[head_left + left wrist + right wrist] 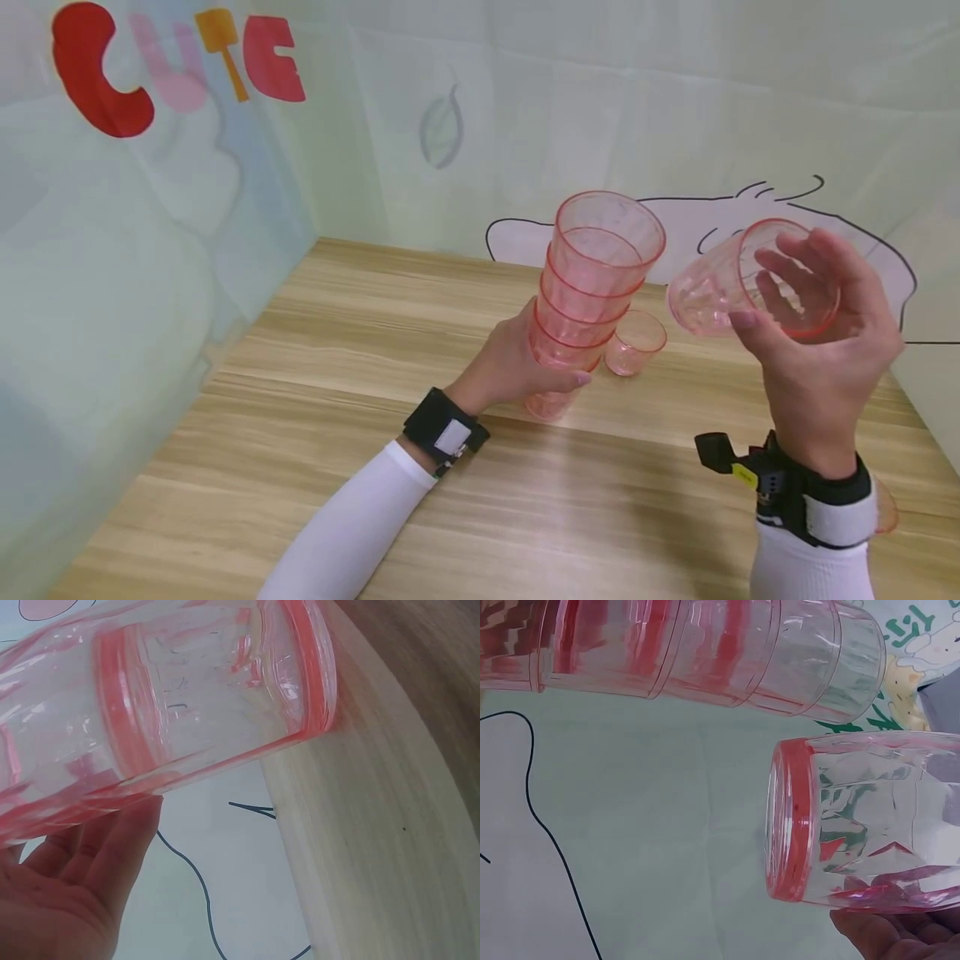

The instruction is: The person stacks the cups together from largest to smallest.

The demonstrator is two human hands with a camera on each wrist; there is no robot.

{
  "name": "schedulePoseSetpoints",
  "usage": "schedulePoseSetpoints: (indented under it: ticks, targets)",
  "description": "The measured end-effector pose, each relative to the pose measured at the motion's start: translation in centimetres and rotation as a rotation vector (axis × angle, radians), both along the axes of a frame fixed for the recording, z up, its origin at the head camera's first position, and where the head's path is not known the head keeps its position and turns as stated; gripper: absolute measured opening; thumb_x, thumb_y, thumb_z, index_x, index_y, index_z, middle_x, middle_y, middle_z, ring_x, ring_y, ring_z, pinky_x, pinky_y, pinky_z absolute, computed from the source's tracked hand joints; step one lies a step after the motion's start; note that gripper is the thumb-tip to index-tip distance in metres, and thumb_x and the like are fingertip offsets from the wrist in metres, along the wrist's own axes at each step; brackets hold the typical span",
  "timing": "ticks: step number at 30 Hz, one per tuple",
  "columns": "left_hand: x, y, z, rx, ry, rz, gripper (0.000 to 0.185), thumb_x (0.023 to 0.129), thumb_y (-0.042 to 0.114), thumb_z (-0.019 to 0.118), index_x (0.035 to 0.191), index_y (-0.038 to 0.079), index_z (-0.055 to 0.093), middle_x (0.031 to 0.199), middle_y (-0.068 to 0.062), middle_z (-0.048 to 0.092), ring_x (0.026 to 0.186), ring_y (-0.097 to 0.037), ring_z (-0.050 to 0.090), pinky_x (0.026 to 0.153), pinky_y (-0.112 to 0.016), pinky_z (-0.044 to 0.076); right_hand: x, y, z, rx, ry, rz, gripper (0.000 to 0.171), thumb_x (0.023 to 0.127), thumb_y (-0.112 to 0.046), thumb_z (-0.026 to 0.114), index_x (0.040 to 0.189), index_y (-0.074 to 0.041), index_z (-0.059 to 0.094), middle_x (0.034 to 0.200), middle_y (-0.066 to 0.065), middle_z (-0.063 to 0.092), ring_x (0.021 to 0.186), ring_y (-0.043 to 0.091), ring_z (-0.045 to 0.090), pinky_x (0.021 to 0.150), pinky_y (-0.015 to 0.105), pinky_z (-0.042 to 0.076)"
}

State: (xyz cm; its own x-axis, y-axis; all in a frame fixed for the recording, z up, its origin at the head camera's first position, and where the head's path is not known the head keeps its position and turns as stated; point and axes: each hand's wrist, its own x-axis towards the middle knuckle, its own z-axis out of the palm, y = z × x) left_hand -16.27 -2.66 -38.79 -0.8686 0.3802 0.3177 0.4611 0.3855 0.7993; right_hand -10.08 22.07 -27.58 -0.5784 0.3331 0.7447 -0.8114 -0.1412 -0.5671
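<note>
My left hand [517,358] grips a stack of clear pink cups [600,250] low on its side, and the stack leans a little to the right. In the left wrist view, the fingers [124,847] lie against the stack's wall. To the right, my right hand [832,333] holds a single pink cup [705,287] tilted on its side, its base toward the stack and its rim by the palm. The right wrist view has this cup [885,817] below the stack [705,652], with space between them. Whether the right fingers are inside the cup cannot be told.
Behind the stack, a small pink cup [636,343] stands on the wooden table [300,417]. Part of another pink rim [887,507] shows beside the right wrist. A printed cloth backdrop [525,108] closes off the back and left sides.
</note>
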Motion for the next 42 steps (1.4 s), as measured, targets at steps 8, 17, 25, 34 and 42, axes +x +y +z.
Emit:
schedulePoseSetpoints:
  ticks: [8, 17, 25, 34, 42]
  targets:
    - [-0.1, 0.2, 0.0, -0.002, 0.008, -0.005, 0.078, 0.069, 0.048, 0.089, 0.129, 0.023, 0.046, 0.110, 0.010, 0.063, 0.098, -0.008, 0.064, 0.086, -0.034, 0.053, 0.3, -0.6, 0.7, -0.033, 0.019, 0.012, 0.071, 0.056, 0.009, 0.094, 0.119, 0.013, 0.063, 0.115, 0.028, 0.066, 0.103, 0.034, 0.067, 0.092, 0.033, 0.054]
    - [-0.1, 0.1, -0.1, 0.004, 0.003, -0.003, 0.080, 0.069, 0.048, 0.090, 0.131, 0.022, 0.046, 0.112, 0.009, 0.063, 0.100, -0.008, 0.064, 0.087, -0.035, 0.053, 0.3, -1.1, 1.5, -0.026, 0.035, 0.008, 0.074, 0.054, 0.001, 0.098, 0.118, 0.013, 0.063, 0.114, 0.027, 0.066, 0.103, 0.034, 0.067, 0.096, 0.035, 0.053]
    - [0.0, 0.1, -0.1, 0.011, -0.012, 0.004, 0.079, 0.069, 0.046, 0.090, 0.130, 0.022, 0.046, 0.111, 0.009, 0.064, 0.099, -0.008, 0.064, 0.088, -0.034, 0.053, 0.3, -1.8, 2.3, -0.059, 0.056, 0.013, 0.076, 0.050, -0.002, 0.101, 0.115, 0.012, 0.064, 0.112, 0.027, 0.067, 0.099, 0.034, 0.068, 0.094, 0.035, 0.054]
    - [-0.1, 0.0, 0.0, 0.017, -0.018, -0.003, 0.080, 0.069, 0.044, 0.091, 0.131, 0.022, 0.046, 0.113, 0.009, 0.063, 0.102, -0.008, 0.063, 0.089, -0.035, 0.053, 0.3, -3.0, 3.7, -0.162, 0.085, 0.049, 0.080, 0.040, -0.003, 0.103, 0.108, 0.012, 0.064, 0.105, 0.027, 0.068, 0.093, 0.036, 0.068, 0.089, 0.035, 0.056]
    - [-0.3, 0.2, -0.1, -0.034, 0.069, 0.017, 0.080, 0.068, 0.045, 0.090, 0.129, 0.020, 0.045, 0.110, 0.008, 0.062, 0.099, -0.008, 0.063, 0.088, -0.033, 0.053, -0.5, -2.3, 4.3, -0.128, 0.116, 0.049, 0.081, 0.041, 0.002, 0.101, 0.112, 0.012, 0.063, 0.110, 0.029, 0.065, 0.098, 0.041, 0.066, 0.091, 0.038, 0.055]
